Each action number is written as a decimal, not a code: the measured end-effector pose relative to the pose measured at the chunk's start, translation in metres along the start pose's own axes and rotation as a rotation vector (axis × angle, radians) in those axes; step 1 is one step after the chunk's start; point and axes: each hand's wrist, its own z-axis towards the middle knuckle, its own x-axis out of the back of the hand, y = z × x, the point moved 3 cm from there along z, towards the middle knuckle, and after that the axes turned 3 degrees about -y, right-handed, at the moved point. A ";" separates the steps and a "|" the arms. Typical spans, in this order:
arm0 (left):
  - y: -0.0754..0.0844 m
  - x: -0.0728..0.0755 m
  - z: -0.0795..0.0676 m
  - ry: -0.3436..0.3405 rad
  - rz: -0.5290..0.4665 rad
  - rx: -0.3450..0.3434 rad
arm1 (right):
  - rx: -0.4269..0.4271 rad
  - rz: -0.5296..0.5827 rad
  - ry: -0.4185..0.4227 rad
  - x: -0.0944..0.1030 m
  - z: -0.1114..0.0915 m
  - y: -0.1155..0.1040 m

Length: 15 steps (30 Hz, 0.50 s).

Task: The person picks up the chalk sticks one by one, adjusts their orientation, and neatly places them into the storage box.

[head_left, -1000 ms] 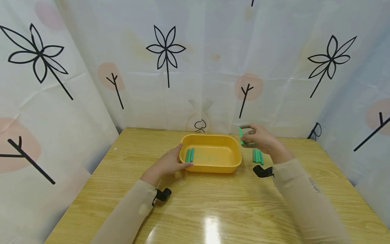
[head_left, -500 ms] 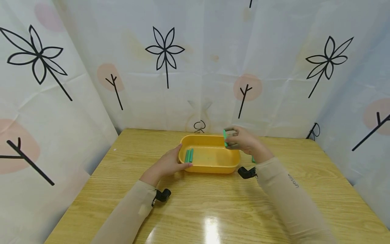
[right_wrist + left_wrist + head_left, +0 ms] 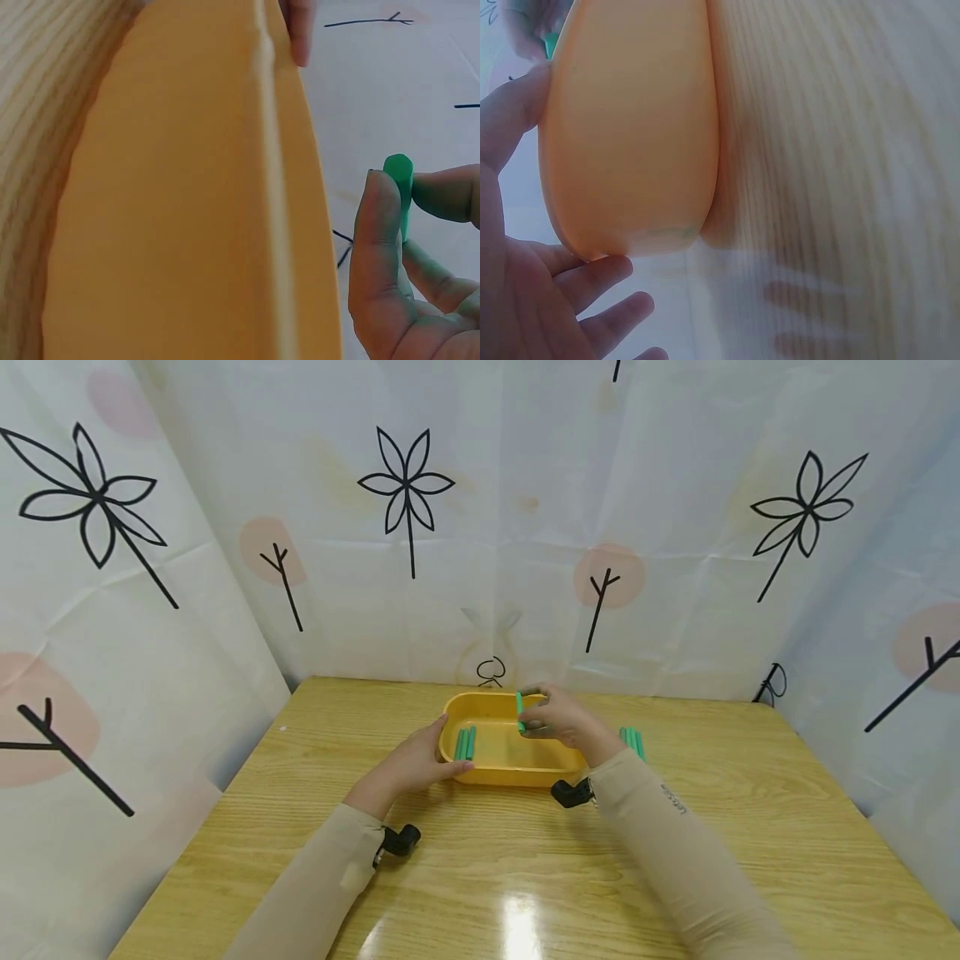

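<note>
A yellow plastic basin point(image 3: 495, 776) stands on the wooden table, and my left hand point(image 3: 411, 762) holds its left end. In the left wrist view the thumb point(image 3: 516, 109) lies on the rim while the other fingers reach around the end. My right hand point(image 3: 564, 721) is above the basin, pinching a short green stick point(image 3: 520, 712) held nearly upright. The right wrist view shows this green stick point(image 3: 402, 176) between thumb and fingers, clear of the rim. Several green sticks point(image 3: 466, 743) lie side by side in the basin's left end.
More green sticks point(image 3: 632, 741) lie in a row on the table right of the basin, partly hidden by the right forearm. A printed white curtain point(image 3: 487, 527) closes off the table's back and sides. A dark thin object point(image 3: 770, 683) stands at the back right corner.
My right hand has carried the green stick leftward, from above the table at right to over the middle of the basin. The left hand and basin have stayed in place.
</note>
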 end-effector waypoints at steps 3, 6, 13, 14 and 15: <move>0.001 0.000 0.000 0.001 -0.005 -0.005 | -0.027 0.020 0.018 -0.007 0.005 0.004; 0.002 0.001 -0.001 0.001 -0.003 -0.002 | -0.057 0.036 0.031 -0.013 0.012 0.011; 0.002 0.000 -0.002 -0.005 0.007 0.010 | -0.087 0.010 0.037 -0.024 0.028 0.025; 0.002 0.000 -0.002 -0.005 0.006 0.006 | -0.087 0.000 0.042 -0.025 0.030 0.026; 0.002 0.000 -0.002 -0.005 0.009 0.004 | -0.087 -0.012 0.046 -0.027 0.031 0.028</move>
